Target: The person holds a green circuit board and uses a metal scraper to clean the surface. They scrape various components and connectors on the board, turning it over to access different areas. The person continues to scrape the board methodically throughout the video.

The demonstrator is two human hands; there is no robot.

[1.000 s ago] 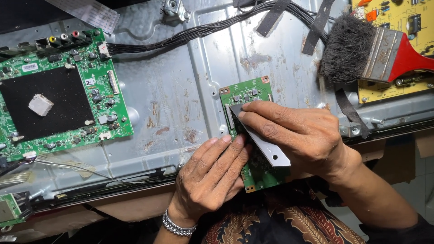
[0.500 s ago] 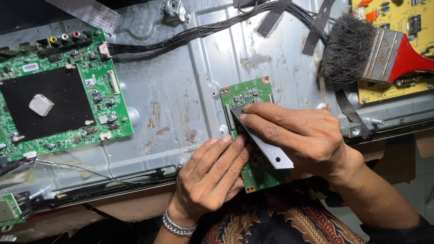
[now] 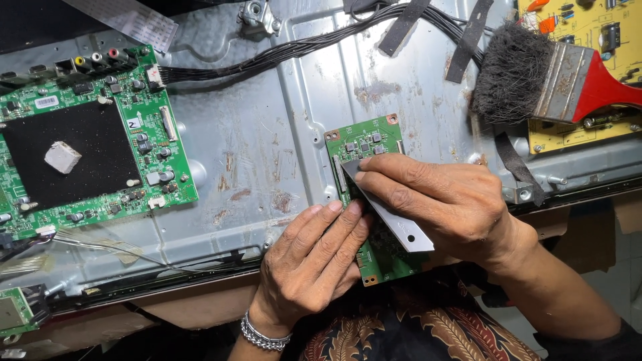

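Looking down from my head camera, my right hand [image 3: 448, 200] lies across a small green board [image 3: 366, 146] that sits on the grey metal panel [image 3: 267, 134]. My right fingers are closed on a flat grey strip [image 3: 394, 224], which slants from the board's upper left down to its lower right, with a small hole showing near the lower end. The fingertips press its upper end, near a connector on the board's left edge.

My left hand [image 3: 311, 264] rests flat, fingers together and stretched out, on the lower left part of the board; it clamps nothing, only presses down. A metal bracelet [image 3: 262, 334] circles that wrist. Between them my two hands cover most of the board, so only its top with a few chips and a bottom corner show.

To the left, well apart, a large green board [image 3: 87, 134] with a black square and a pale pad in its middle lies on the panel. A bundle of black cables [image 3: 281, 50] runs from its upper right corner across the panel's top, under strips of black tape [image 3: 404, 23]. At upper right a paintbrush [image 3: 555, 77] with dark bristles, metal ferrule and red handle lies partly over a yellow board [image 3: 588, 27]. A white ribbon cable [image 3: 130, 19] shows at the top left. Patterned cloth [image 3: 414, 334] shows below my hands.
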